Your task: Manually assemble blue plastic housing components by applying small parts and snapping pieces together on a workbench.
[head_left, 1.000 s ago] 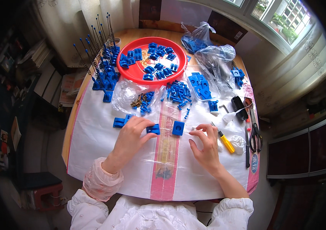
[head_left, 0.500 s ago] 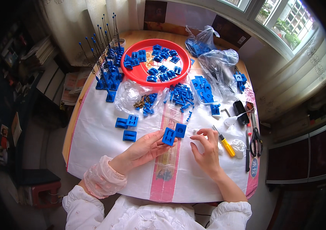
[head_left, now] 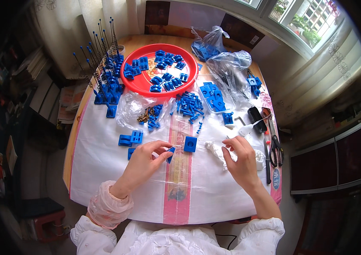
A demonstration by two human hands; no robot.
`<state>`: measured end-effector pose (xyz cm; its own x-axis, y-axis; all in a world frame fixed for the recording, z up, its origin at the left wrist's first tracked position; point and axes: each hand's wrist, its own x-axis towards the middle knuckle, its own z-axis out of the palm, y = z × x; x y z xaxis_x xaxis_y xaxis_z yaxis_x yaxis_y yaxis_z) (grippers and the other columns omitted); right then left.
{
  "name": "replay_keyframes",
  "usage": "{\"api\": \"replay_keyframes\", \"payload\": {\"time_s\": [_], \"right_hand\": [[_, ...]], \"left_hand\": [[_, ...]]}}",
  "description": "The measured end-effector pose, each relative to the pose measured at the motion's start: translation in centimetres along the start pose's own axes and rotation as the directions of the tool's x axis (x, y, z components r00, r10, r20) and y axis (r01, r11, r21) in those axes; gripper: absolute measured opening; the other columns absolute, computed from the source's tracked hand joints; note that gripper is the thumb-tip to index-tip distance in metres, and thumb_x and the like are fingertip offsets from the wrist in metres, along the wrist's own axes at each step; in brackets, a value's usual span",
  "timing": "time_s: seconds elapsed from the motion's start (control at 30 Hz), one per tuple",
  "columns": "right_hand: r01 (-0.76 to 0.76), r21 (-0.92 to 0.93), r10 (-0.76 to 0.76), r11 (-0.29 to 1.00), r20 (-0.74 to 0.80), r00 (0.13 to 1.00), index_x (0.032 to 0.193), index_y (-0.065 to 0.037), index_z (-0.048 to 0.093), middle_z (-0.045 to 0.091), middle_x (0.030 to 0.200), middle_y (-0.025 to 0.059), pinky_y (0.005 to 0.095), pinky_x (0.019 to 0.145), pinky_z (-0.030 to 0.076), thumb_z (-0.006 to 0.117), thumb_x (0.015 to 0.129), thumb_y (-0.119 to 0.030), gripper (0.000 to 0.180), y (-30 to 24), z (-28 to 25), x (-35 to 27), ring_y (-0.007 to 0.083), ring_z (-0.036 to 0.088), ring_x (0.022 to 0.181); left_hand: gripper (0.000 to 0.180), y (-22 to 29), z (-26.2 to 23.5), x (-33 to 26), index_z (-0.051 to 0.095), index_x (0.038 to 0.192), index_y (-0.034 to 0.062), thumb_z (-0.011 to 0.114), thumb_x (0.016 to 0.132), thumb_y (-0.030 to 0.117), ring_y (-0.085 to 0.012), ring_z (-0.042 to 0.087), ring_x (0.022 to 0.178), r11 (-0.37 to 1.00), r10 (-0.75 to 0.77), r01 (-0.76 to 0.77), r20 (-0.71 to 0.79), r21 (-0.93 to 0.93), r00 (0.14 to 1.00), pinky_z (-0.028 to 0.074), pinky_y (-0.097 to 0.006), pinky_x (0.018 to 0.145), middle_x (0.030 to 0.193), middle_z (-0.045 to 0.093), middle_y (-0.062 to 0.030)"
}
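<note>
Head view looks down on my two hands over a white plastic sheet [head_left: 104, 170] spread across a wooden table [head_left: 72, 140]. My left hand [head_left: 144, 163] is pinched closed on a small blue plastic piece [head_left: 170, 152], held between thumb and forefinger at the fingertips, so the piece sticks out on the right side of that hand, just above the sheet. Just up and to the right of it, apart from my fingers, a square blue block with a hole [head_left: 190, 144] lies on the pink stripe [head_left: 179, 170] that runs down the middle of the sheet.

My right hand [head_left: 242, 163] hovers to the right of that block with its fingers curled narrow, fingertips drawn together; whether they grip something tiny I cannot tell. A crumpled white scrap [head_left: 215, 151] lies just left of that hand, between it and the square block.

To the left of my left hand sit a few more blue pieces [head_left: 131, 139], near but not touching. Farther up the table are a clear bag with screws and blue parts [head_left: 144, 112], a loose heap of small blue pegs [head_left: 190, 106], and a red round tray [head_left: 146, 87] holding many blue parts. At the far left stands a cluster of blue bases with thin upright rods [head_left: 106, 80]. Along the right edge lie scissors [head_left: 276, 149] and a screwdriver [head_left: 267, 159], well apart from the piece I hold.
</note>
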<state>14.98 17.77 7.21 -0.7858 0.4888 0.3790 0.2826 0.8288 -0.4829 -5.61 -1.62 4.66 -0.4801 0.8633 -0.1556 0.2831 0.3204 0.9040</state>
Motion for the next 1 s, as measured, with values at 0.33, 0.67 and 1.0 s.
{"api": "replay_keyframes", "payload": {"time_s": [0.33,0.67,1.0], "right_hand": [[0.095,-0.304,-0.104,0.948,-0.014,0.994,0.092,0.005,0.059,0.059,0.093,0.0204,0.0428,0.083,0.048,0.068,0.077,-0.002,0.019,5.1,3.4,11.2,0.0368,0.058,0.093],[-0.135,-0.426,0.239,0.895,0.2,0.95,0.1,0.002,0.057,0.065,0.102,0.0215,0.046,0.091,0.047,0.07,0.073,-0.007,0.032,10.0,7.4,15.1,0.0394,0.06,0.104],[0.023,-0.211,-0.026,0.977,-0.01,1.0,0.105,0.002,0.057,0.06,0.098,0.02,0.0462,0.081,0.05,0.069,0.076,-0.004,0.032,4.9,4.5,12.8,0.0389,0.063,0.091]], "left_hand": [[0.021,-1.9,1.7,-0.6,0.069,0.095,0.0052,0.075,0.079,0.017,-0.0269,0.064,0.075,0.723,0.406,-0.2,-0.172,0.661,0.897,0.051,-0.036,0.067,0.086,0.061,-0.0091],[0.035,-2.3,1.4,-0.5,0.066,0.105,0.0032,0.079,0.076,0.018,-0.0258,0.065,0.075,0.761,0.381,-0.183,-0.201,0.623,0.902,0.052,-0.035,0.068,0.086,0.062,-0.0098],[0.016,-2.5,0.3,0.2,0.064,0.103,-0.0037,0.063,0.089,0.004,-0.0235,0.065,0.068,0.968,0.189,-0.169,-0.101,0.184,0.977,0.053,-0.031,0.061,0.089,0.062,-0.0118]]}}
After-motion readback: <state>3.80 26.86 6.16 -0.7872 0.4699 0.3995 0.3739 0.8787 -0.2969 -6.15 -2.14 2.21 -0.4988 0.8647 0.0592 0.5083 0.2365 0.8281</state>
